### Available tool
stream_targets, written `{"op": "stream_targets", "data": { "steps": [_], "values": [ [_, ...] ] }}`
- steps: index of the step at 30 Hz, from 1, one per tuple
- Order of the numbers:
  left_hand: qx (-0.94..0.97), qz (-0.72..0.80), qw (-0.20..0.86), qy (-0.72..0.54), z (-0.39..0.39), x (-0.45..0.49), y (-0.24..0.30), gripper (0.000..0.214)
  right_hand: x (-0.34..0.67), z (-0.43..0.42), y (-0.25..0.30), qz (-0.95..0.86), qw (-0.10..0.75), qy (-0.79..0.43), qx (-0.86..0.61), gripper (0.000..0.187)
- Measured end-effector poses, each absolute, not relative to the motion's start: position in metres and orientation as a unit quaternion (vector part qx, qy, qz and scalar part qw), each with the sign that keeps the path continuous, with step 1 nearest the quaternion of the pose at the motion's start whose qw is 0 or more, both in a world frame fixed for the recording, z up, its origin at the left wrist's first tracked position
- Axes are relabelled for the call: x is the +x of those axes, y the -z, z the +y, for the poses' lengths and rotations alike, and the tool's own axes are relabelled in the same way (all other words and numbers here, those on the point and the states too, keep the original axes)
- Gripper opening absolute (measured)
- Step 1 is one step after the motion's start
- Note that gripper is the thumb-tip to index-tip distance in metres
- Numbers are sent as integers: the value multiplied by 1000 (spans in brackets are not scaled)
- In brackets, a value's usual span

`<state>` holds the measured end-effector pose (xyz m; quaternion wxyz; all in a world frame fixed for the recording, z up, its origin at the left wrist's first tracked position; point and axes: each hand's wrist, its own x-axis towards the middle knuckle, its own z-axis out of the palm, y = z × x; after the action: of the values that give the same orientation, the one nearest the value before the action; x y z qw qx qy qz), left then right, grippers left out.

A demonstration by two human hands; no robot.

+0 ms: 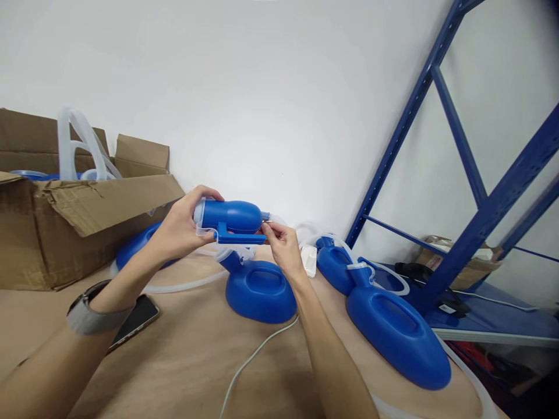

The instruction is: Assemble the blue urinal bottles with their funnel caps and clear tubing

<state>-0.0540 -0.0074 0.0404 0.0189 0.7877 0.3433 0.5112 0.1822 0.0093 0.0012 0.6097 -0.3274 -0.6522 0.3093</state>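
The left hand (186, 224) is gripping the blue receptacle (239, 214) at its wide, translucent-rimmed end, fingers wrapping around it, and is holding it roughly level above the table (196, 355). The right hand (283, 244) is bringing its fingers together at the narrow nozzle end; from where I am standing, I cannot tell whether they are gripping or only touching it. Below, a blue bottle (262, 299) is resting between a cardboard box (82, 250) and two similar bottles (395, 334).

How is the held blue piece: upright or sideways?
Sideways: the blue piece lies roughly level, wide end at the left hand, narrow end at the right hand.
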Motion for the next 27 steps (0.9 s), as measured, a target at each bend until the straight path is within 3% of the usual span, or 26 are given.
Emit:
{"op": "stream_targets", "data": {
  "steps": [11,22,27],
  "values": [
    [788,317,89,-521,-7,-62,-42,50,177,6,1,-613,592,-427,-305,42],
    [804,322,48,-497,-2,-63,-42,43,177,-14,-10,-716,513,-90,-464,37],
    [799,328,84,-497,-4,-66,-45,44,175,-16,-10,-732,491,-89,-464,36]
  ]
}}
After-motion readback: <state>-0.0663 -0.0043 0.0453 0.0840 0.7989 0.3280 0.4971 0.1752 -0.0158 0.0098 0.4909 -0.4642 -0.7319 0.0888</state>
